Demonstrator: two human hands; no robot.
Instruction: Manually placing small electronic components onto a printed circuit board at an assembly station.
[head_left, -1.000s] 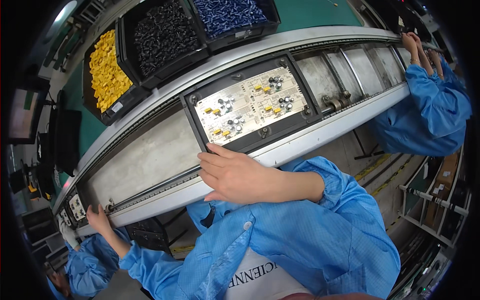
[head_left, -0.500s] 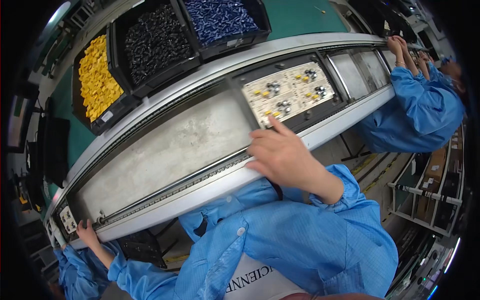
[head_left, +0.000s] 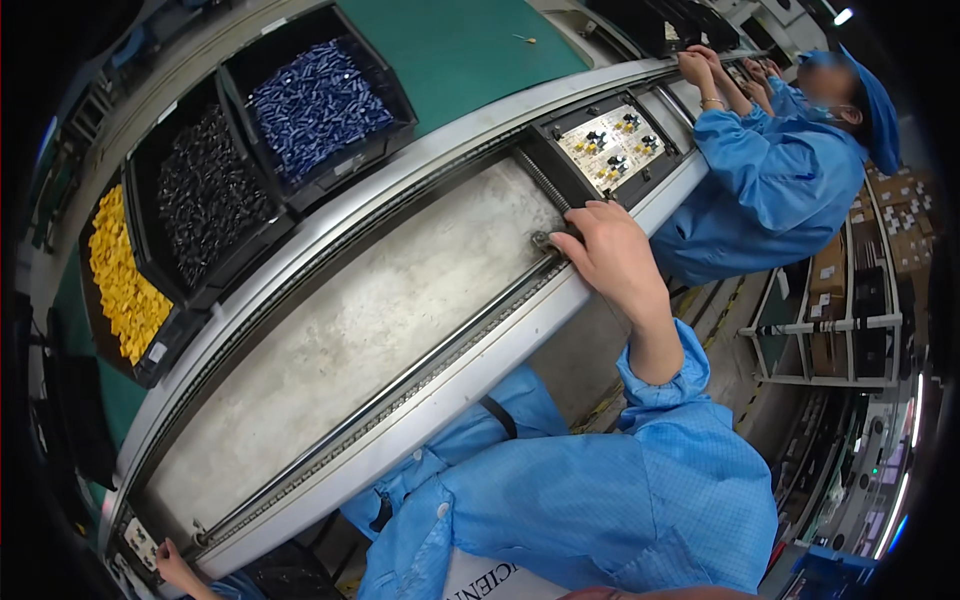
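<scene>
A cream circuit board (head_left: 615,148) with yellow, black and blue parts sits in a black carrier frame (head_left: 560,181) on the conveyor. The fingers of my right hand (head_left: 615,250) rest on the near left corner of that frame, the thumb spread out over the rail. At the far lower left, another black carrier frame (head_left: 128,524) holds a smaller-looking pale board (head_left: 140,543). My left hand (head_left: 178,572) is at its near edge, fingers closed against the frame, partly cut by distance and angle.
Beyond the rail stand black bins of yellow parts (head_left: 125,275), black parts (head_left: 210,190) and blue parts (head_left: 320,110) on a green bench top (head_left: 450,45). A co-worker in blue (head_left: 780,190) works farther along the line at right. A shelf rack (head_left: 830,325) stands behind.
The carrier with the board has slid right along the conveyor, my right hand moving with it. My view has turned rightward. My left hand stays by the far-left carrier.
</scene>
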